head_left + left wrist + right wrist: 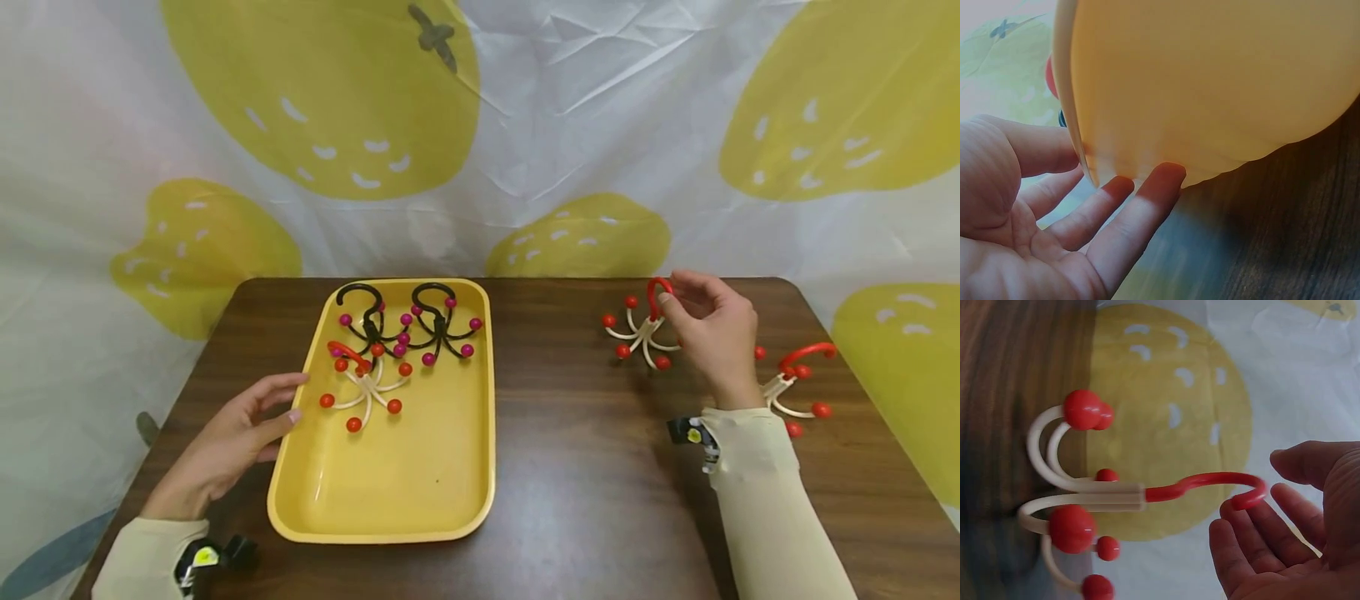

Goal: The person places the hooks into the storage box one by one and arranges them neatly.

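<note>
Left hand (228, 437) lies on the table (600, 500) at the left long edge of the yellow tray (450, 508); fingers straight and slightly apart, tips touching the tray's outer wall (left wrist view confirms contact, nothing gripped). In the tray's far half: two black hooks with magenta balls (408, 325) side by side at the far edge, one white hook with red balls (363, 383) just nearer than these. The tray's near half is bare.

Right hand (712, 333) is near the table's far right area, fingertips at the red loop of a white-and-red hook (641, 329) that stands on its prongs. Right wrist view shows fingers apart around the loop's tip, touching or nearly so; cannot tell whether a pinch has closed. A second white-and-red hook (795, 383) lies just beside the right wrist, toward the right edge.

Judgement: the loop is thin and curved, so a pinch across its crown should hold best; a lift straight up should free the splayed prongs.

Room: open table between the tray's right edge and the hook. The sleeve sits close to the second hook; the right edge is near.
</note>
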Demonstrator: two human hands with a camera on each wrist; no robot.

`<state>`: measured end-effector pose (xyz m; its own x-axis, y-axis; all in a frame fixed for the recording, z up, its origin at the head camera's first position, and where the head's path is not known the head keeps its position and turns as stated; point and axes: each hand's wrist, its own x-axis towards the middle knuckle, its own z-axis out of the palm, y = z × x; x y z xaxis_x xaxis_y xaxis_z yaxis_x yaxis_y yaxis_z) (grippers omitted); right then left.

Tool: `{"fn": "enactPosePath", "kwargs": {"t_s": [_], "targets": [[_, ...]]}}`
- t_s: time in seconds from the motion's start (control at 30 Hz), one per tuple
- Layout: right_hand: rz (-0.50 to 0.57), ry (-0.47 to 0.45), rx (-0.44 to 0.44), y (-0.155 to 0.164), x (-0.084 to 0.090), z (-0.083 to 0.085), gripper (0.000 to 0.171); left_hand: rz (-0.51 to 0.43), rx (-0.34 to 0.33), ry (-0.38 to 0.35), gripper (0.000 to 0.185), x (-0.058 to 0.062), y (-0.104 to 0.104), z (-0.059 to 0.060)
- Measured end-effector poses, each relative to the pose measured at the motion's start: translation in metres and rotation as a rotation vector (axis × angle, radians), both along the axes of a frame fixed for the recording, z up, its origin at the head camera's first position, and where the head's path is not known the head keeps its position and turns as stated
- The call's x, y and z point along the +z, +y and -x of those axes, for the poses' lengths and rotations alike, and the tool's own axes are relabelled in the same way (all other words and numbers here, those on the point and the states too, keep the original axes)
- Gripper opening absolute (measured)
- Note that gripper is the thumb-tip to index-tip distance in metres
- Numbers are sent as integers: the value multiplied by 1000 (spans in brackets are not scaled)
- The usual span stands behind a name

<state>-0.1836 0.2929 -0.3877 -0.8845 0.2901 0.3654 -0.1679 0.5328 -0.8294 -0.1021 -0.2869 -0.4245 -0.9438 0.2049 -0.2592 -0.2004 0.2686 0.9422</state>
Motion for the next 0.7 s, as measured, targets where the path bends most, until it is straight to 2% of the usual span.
{"fn": "enactPosePath", "kwargs": {"t_s": [0.23, 0.7], "targets": [[77, -11, -10, 1, -10, 9, 31, 15, 1, -1, 60, 1, 0, 0], [185, -22, 34, 5, -19, 15, 30, 18, 2, -5, 60, 1, 1, 0]]}}
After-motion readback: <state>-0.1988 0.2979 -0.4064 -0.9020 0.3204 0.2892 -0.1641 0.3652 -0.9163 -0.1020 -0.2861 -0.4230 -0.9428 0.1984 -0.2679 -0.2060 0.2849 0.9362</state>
